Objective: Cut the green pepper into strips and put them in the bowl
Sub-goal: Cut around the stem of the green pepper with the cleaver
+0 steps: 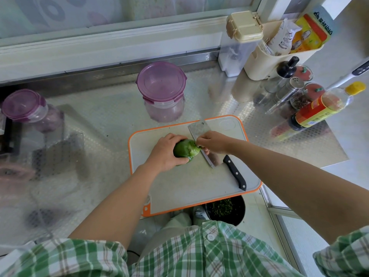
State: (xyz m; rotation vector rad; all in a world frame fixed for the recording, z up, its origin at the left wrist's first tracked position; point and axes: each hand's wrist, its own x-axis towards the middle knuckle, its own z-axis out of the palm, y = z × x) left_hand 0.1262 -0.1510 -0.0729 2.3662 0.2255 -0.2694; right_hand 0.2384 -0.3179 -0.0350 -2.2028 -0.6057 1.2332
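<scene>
Right now you are standing at the steel worktop (99, 120), working on the orange-rimmed cutting board (189, 186), where the cleaver (213, 159) is lying flat. Your left hand (165, 150) is wrapping its fingers round the green pepper (184, 149) while your right hand (214, 141) is pinching the pepper's pale stem end. You should be bracing the pepper firmly and twisting the core out, away from the blade.

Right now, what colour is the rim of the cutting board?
Orange, framing the pale grey rectangular plastic cutting board; head view shows it best.
</scene>
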